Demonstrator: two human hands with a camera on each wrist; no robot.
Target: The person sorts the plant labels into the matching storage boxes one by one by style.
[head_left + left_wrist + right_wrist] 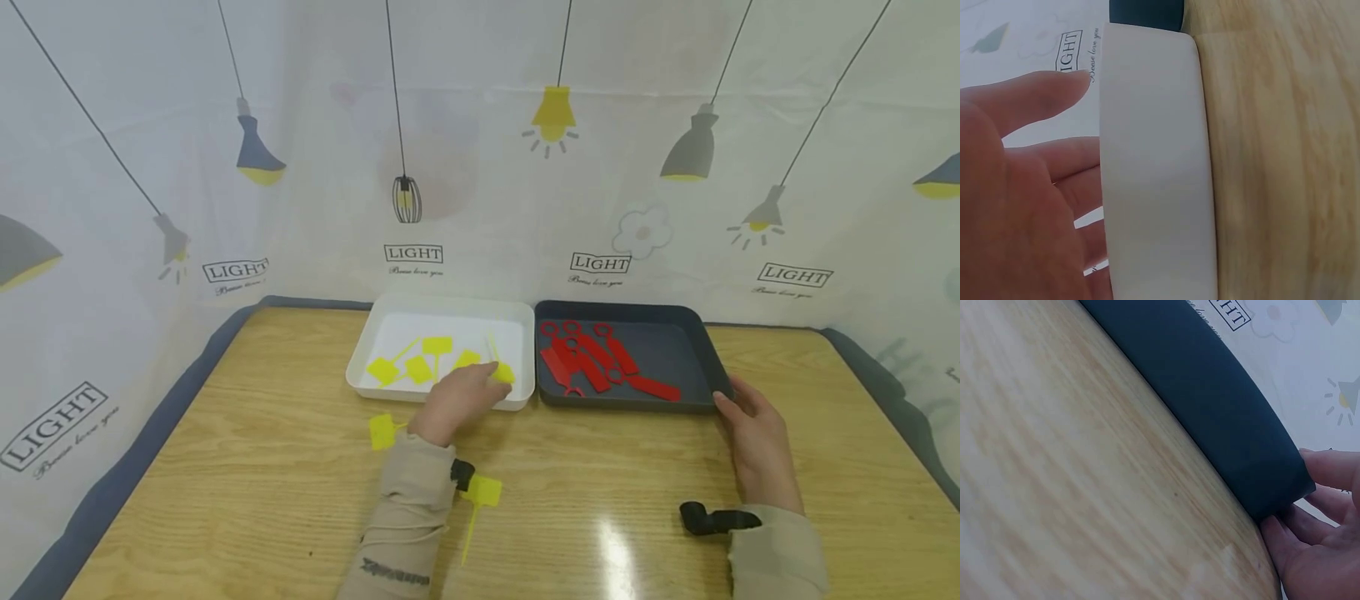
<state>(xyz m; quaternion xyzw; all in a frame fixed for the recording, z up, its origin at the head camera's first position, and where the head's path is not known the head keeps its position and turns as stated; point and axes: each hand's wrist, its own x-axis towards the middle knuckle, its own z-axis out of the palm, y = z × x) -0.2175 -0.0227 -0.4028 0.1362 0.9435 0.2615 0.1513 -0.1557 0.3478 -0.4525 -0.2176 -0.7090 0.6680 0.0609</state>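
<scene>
My left hand (461, 400) reaches over the front wall of the white tray (360, 367), close to a yellow tag with a thin tail (502, 372). In the left wrist view the thumb stands apart from the fingers, and the fingertips are hidden behind the tray wall (1157, 162). More yellow tags (437, 344) lie inside that tray. My right hand (761, 442) holds the near right corner of the dark grey tray (675, 333), as the right wrist view also shows on the tray's side (1222, 425). Red flat pieces with ring ends (596, 354) lie in the dark tray.
One yellow tag (382, 432) lies on the wooden table (585, 475) left of my left wrist, another yellow tag (483, 492) right of it. The trays stand side by side near a pale cloth backdrop (480, 150) printed with lamps.
</scene>
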